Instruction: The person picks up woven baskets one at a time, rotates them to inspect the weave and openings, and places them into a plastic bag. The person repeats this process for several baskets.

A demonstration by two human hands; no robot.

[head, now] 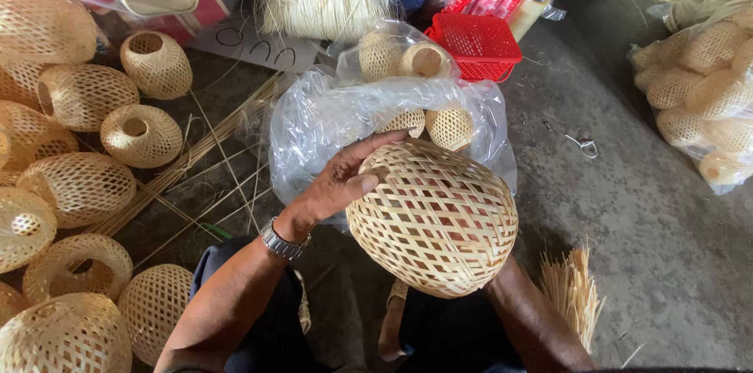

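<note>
A round woven bamboo basket [435, 220] with an open lattice sits in front of me at the middle of the head view. My left hand [345, 177], with a metal watch at the wrist, lies on its upper left side, thumb pressed to the weave. My right forearm [533, 318] runs up under the basket's lower right. The right hand itself is hidden behind or inside the basket.
Several finished woven baskets [78, 185] are piled at the left. A clear plastic bag [329, 122] holding small woven baskets lies behind. A red plastic crate [474, 43], bamboo strips [196, 161], a splint bundle [572, 291] and another bagged heap [706, 90] surround me on the concrete floor.
</note>
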